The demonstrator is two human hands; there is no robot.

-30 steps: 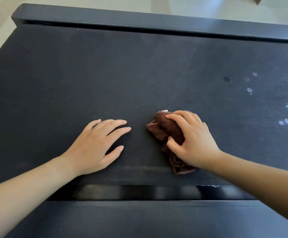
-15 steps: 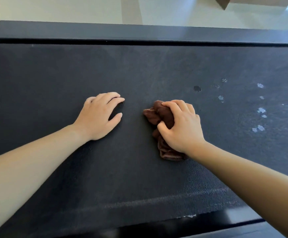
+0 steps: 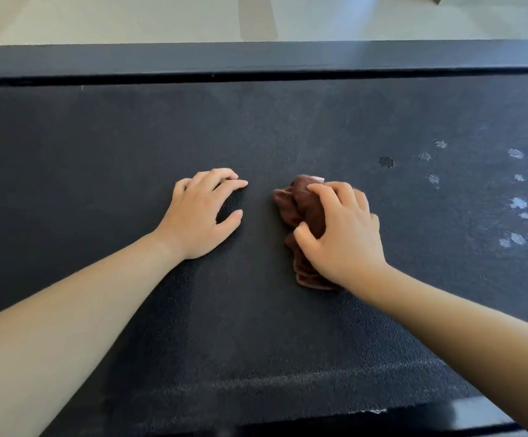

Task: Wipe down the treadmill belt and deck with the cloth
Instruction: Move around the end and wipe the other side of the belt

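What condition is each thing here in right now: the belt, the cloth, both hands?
Treadmill belt: dark, with pale spots at the right, not yet wiped.
Cloth: brown, bunched up, pressed on the belt.
Right hand: closed on the cloth.
Left hand: empty, resting on the belt with fingers bent.
Side rail: bare, dark, past the belt's far edge.

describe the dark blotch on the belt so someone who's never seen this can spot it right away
Start from the wide black treadmill belt that fills the view, then go to the right hand pressing the brown cloth. Up and to the right of that hand sits the dark blotch, at the near edge of a scatter of pale spots. It is the only mark darker than the belt; its neighbours are all whitish.
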